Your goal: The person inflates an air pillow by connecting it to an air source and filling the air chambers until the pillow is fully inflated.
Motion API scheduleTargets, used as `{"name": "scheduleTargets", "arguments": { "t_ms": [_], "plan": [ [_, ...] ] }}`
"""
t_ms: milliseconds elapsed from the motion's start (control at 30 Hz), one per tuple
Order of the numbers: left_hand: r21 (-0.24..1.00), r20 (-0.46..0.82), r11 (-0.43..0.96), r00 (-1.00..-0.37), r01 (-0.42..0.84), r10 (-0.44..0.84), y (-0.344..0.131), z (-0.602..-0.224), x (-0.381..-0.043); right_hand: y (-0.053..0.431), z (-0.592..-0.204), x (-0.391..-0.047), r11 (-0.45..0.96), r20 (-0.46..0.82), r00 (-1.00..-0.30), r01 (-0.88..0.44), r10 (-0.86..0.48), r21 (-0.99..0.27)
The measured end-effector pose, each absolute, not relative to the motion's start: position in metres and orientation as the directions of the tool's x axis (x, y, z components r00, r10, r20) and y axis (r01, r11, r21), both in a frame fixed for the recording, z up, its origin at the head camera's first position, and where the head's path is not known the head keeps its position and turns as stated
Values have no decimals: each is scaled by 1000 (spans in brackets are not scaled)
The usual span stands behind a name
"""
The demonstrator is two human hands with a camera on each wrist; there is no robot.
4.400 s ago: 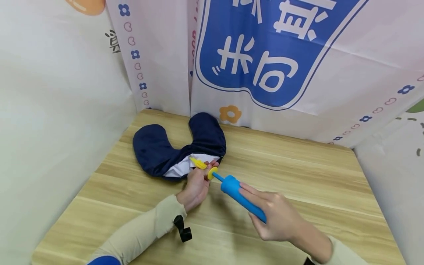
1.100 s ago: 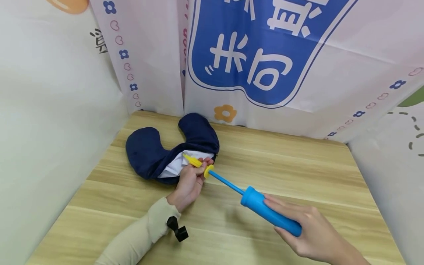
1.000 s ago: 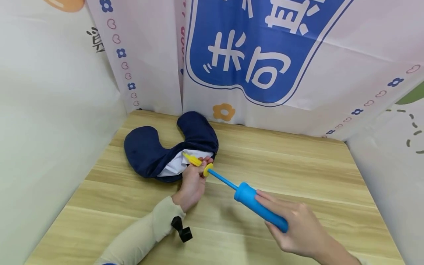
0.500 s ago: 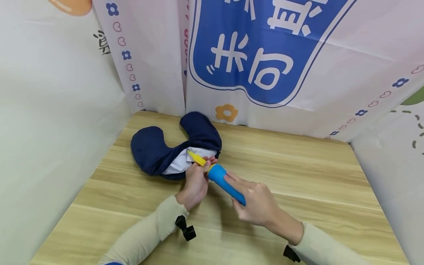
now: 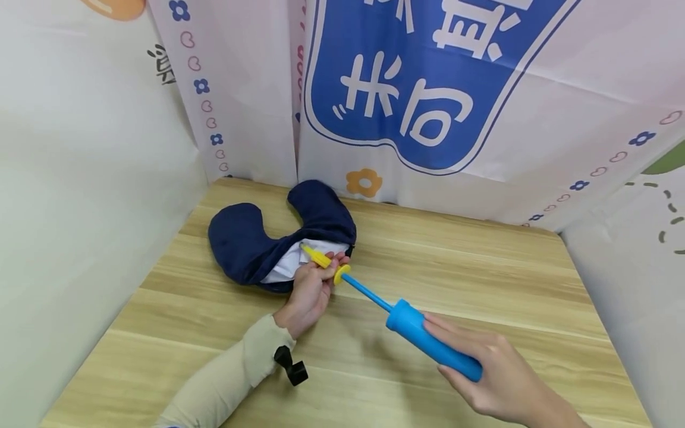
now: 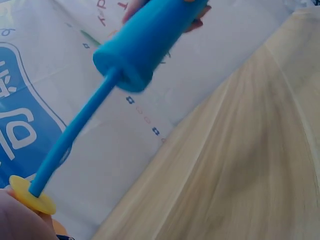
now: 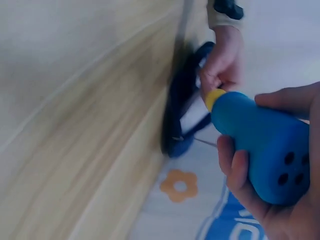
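Observation:
In the head view my left hand (image 5: 309, 291) pinches the yellow front end of a hand pump just behind its yellow nozzle (image 5: 319, 257). The nozzle's tip meets the white lining (image 5: 283, 268) inside a U-shaped navy neck pillow (image 5: 235, 244), whose cover gapes along the near curve. My right hand (image 5: 495, 374) is wrapped round the pump's blue barrel (image 5: 423, 330), drawn back so a long stretch of thin blue rod (image 5: 366, 292) shows. In the left wrist view the rod runs into a yellow disc (image 6: 32, 195) at my left hand. My left palm hides the front tube.
The pillow lies on a wood-grain table (image 5: 481, 279), near its back left. Behind it hangs a white printed cloth (image 5: 455, 196) with a blue sign. A pale wall (image 5: 107, 178) closes off the left side. A black wrist camera (image 5: 291, 365) sits on my left sleeve.
The barrel was pushed up against the yellow disc half a second ago; my right hand has since pulled it back toward the lower right, baring the rod. My left hand stays at the pillow.

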State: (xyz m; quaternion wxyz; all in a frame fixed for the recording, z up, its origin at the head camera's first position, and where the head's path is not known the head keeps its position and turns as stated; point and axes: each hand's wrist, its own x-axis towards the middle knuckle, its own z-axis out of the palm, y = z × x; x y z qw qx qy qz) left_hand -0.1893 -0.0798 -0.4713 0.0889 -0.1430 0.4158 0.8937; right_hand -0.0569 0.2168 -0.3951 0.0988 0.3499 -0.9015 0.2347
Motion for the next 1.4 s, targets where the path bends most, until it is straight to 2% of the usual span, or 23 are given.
{"name": "scheduleTargets", "arguments": {
  "t_ms": [233,433,667,867,1067,1233,1400],
  "plan": [
    [679,-381,-691,-924,-248,-43,-76,-471,-188,180,-392,-68,682,426,-692,-701,-583,-206],
    [719,-381,-663,-916,-209,-124,-69,-471,-181,140,-410,-97,682,429,-688,-703,-584,-199],
    [748,-371,-615,-926,-250,-75,-71,-475,-184,127,-432,-121,643,443,-638,-748,-629,-164],
    [758,-363,-570,-931,-316,33,-78,-481,-183,165,-427,-100,618,360,-678,-734,-641,-282],
    [751,-316,-589,-946,-298,76,-84,-476,-182,207,-404,-64,637,323,-725,-689,-608,-347],
    [729,-351,-609,-934,-314,61,-84,-473,-182,221,-383,-44,684,271,-764,-645,-586,-341],
    [705,-392,-648,-920,-288,-18,-79,-475,-180,200,-385,-53,673,381,-703,-702,-600,-234]
  ]
}}
